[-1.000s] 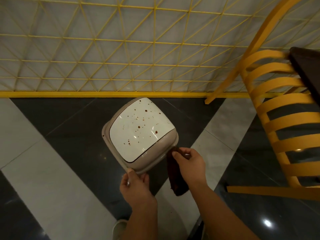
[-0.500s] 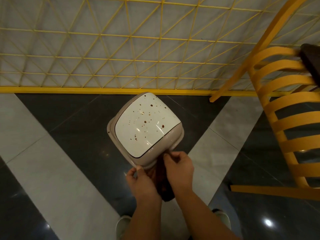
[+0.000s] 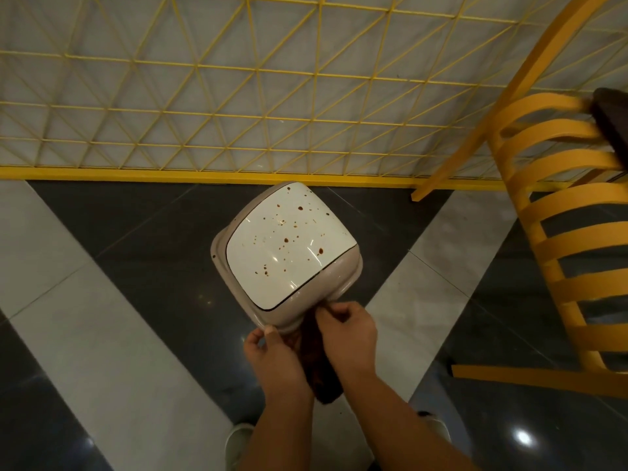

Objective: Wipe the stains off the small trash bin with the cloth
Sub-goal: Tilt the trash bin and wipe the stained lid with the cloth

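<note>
A small beige trash bin (image 3: 343,278) with a glossy white lid (image 3: 289,243) stands on the floor in the middle of the head view. Brown stains speckle the lid. My left hand (image 3: 272,355) grips the bin's near rim with the thumb on top. My right hand (image 3: 346,331) pinches a dark brown cloth (image 3: 317,372) at the bin's near edge. The cloth hangs down between my two hands, mostly hidden behind them.
A yellow wire-grid partition (image 3: 238,96) with a yellow base rail runs behind the bin. A yellow slatted chair (image 3: 557,232) stands to the right, one leg close to the bin. The floor has dark and pale tiles. My shoes (image 3: 238,443) show at the bottom.
My right hand with the cloth has moved left, closer to my left hand at the bin's near edge. The view has drifted, so the bin sits further right.
</note>
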